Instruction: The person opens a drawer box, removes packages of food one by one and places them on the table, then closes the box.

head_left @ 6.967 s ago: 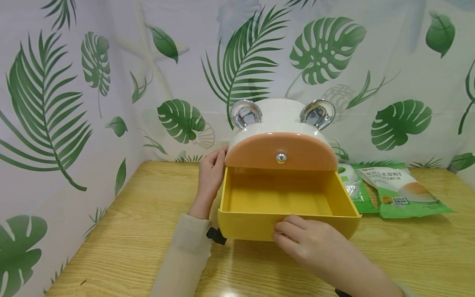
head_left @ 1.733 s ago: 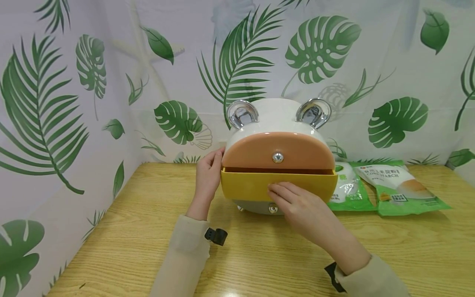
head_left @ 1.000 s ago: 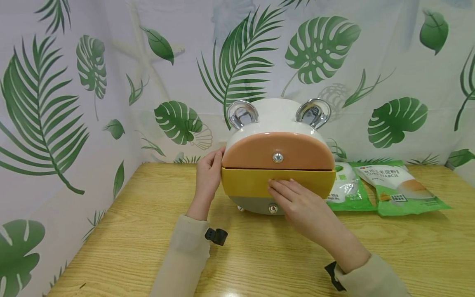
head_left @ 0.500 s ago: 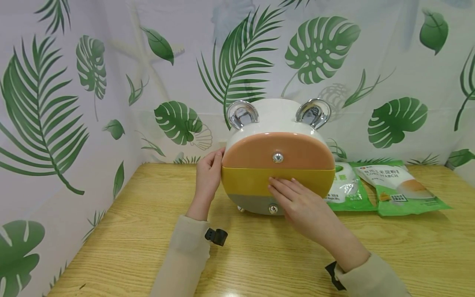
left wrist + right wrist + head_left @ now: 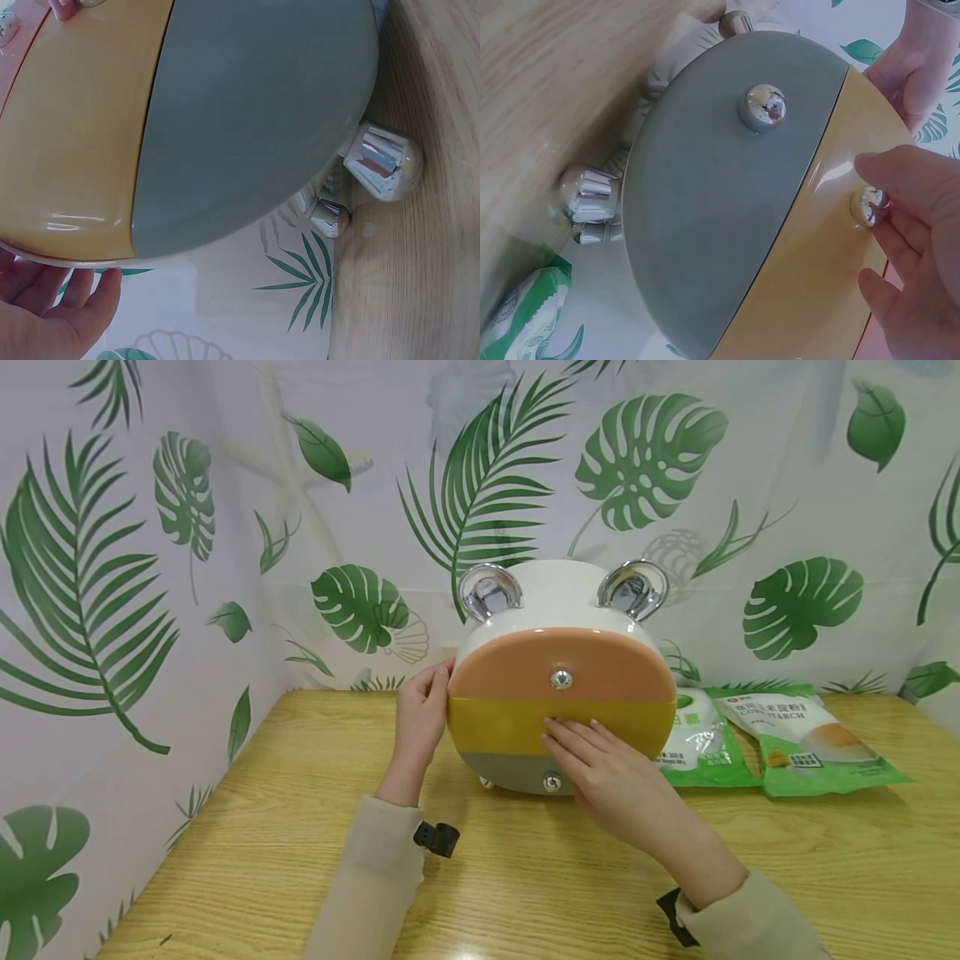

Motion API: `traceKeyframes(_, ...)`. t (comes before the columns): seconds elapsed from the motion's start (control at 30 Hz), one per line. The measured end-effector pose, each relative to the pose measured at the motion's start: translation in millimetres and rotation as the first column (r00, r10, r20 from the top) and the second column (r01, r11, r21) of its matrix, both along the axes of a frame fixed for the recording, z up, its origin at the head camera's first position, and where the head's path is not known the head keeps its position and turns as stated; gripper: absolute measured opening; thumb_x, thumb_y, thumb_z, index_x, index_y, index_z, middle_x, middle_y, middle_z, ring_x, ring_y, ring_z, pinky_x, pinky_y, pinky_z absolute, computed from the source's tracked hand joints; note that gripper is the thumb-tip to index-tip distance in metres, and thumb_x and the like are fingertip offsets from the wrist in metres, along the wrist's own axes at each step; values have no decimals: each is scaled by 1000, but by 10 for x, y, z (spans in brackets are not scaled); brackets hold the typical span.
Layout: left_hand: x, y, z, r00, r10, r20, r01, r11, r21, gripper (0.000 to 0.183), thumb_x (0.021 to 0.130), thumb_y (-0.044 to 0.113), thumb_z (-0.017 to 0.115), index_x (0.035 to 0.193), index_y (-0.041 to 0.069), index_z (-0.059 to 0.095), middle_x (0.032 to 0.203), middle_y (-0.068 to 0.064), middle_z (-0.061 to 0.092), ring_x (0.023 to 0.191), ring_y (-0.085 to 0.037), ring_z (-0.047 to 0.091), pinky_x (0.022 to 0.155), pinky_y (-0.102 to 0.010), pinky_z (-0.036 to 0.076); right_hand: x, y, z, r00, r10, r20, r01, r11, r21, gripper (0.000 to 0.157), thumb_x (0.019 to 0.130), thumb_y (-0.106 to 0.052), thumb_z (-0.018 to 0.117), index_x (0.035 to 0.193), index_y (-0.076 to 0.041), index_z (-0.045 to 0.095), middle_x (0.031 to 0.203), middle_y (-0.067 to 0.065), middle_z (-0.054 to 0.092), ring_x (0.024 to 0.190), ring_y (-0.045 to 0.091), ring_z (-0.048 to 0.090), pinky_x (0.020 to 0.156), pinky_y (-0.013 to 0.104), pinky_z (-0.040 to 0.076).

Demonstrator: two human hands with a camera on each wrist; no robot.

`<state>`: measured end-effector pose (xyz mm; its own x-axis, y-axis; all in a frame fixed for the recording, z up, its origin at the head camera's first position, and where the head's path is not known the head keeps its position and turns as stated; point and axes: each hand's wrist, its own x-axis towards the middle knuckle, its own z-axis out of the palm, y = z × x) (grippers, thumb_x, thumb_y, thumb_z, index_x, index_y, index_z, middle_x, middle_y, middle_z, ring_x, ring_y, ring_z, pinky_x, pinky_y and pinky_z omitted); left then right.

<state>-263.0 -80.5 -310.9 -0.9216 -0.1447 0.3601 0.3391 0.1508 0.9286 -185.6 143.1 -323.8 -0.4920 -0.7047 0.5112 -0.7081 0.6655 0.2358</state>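
A small drawer cabinet with a white body (image 5: 562, 589) stands on the table. Its upper drawer (image 5: 517, 664) is orange, the middle drawer (image 5: 495, 727) yellow, the bottom drawer (image 5: 255, 112) grey; all three fronts lie flush. My left hand (image 5: 422, 710) rests against the cabinet's left side, fingers extended in the left wrist view. My right hand (image 5: 618, 785) presses its fingertips on the yellow front. In the right wrist view, its fingers spread about the yellow drawer's silver knob (image 5: 868, 206), which the hand hides in the head view.
To the cabinet's right lie two green-and-white bags, a corn starch bag (image 5: 810, 739) and another bag (image 5: 705, 739) partly behind the cabinet. Silver ear shapes (image 5: 491, 592) stick up on top, and silver feet (image 5: 386, 161) hold it off the wooden table (image 5: 262, 860). Leaf-printed cloth (image 5: 360, 485) hangs behind.
The yellow drawer, pulled far out at first, has slid back into the cabinet under my right hand, which moved forward with it. My left hand has stayed at the cabinet's side.
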Motion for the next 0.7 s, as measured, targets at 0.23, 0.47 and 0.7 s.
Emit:
traceKeyframes(0.23,12,-5,2,1000,-6,3,6,1000,2,29,94,17,43,110,1,62,107,-11,61,96,-18,56,79,-30,46,-16,-9,-22,999,35,-41,-37,999,-36,55,65,-1,72,117,3,54,123,16,50,115,29,43,94,43,34)
traceKeyframes(0.47,3,-3,2,1000,0,1,0,1000,-4,29,94,17,43,110,1,62,108,-11,61,99,-18,55,82,-30,45,-38,-32,-22,989,104,-102,-113,991,-79,46,64,3,70,109,3,59,112,14,57,107,28,49,91,40,38)
traceKeyframes(0.7,8,-6,7,1000,2,1,-2,1000,-8,29,94,17,43,110,1,62,108,-10,61,98,-18,55,81,-30,45,-40,-76,-18,976,170,-139,-184,978,-97,41,61,3,73,101,1,62,101,11,61,98,26,54,83,35,44)
